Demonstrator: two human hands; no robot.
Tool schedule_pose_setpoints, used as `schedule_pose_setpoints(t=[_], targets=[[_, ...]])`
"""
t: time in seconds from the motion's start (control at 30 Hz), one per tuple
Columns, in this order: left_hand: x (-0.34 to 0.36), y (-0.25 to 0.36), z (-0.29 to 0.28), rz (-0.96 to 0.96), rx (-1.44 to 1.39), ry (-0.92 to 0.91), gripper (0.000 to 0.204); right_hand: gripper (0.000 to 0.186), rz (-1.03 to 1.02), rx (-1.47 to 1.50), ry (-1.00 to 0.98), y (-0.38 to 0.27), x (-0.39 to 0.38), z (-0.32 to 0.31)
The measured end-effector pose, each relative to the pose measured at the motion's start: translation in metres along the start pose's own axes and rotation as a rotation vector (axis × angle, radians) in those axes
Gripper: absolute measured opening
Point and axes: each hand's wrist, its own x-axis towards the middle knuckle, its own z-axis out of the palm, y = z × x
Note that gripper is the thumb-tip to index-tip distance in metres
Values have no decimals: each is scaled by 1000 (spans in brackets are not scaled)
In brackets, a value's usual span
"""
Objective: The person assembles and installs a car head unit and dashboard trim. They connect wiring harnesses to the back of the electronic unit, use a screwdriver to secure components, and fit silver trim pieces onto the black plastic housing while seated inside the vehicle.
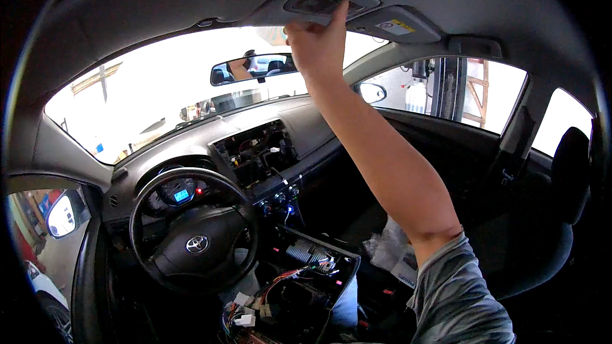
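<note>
My right hand (317, 44) is raised to the car's ceiling. One digit stretches up and touches the overhead lamp unit (312, 2), which has a translucent cover. The other fingers are curled in, and I see nothing held in them. Just to the right of the lamp, the sun visor (408, 24) bears a yellow and white label. Below my hand hangs the rear-view mirror (252, 69). My left hand is out of view.
The steering wheel (194, 232) is at the left. In the dashboard gapes an open cavity (258, 153) with loose wiring. Low in the middle lies a black device with a finned metal part (308, 253) and coloured wires (280, 285). Clear plastic wrap (390, 242) lies near the passenger seat (529, 242).
</note>
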Motion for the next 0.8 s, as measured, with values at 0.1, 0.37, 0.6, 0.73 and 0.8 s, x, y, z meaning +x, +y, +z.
schedule_pose_setpoints(t=[0.1, 0.37, 0.6, 0.73, 0.8], targets=[[-4, -3, -5, 8, -59, -33, 32, 90, 20, -676, -96, -8, -8, -7], [-8, -1, -5, 75, 2, 54, 36, 96, -467, -1453, -274, 10, 9, -68], [14, 11, -11, 225, -41, -1, 28, 77, -377, -1235, -267, 11, -9, -66], [17, 0, -16, 103, 66, -111, 34, 21, -252, -617, -652, -14, -73, -83], [17, -3, -20, 215, 224, -135, 40, 10, 143, -212, -890, -58, -135, -85]])
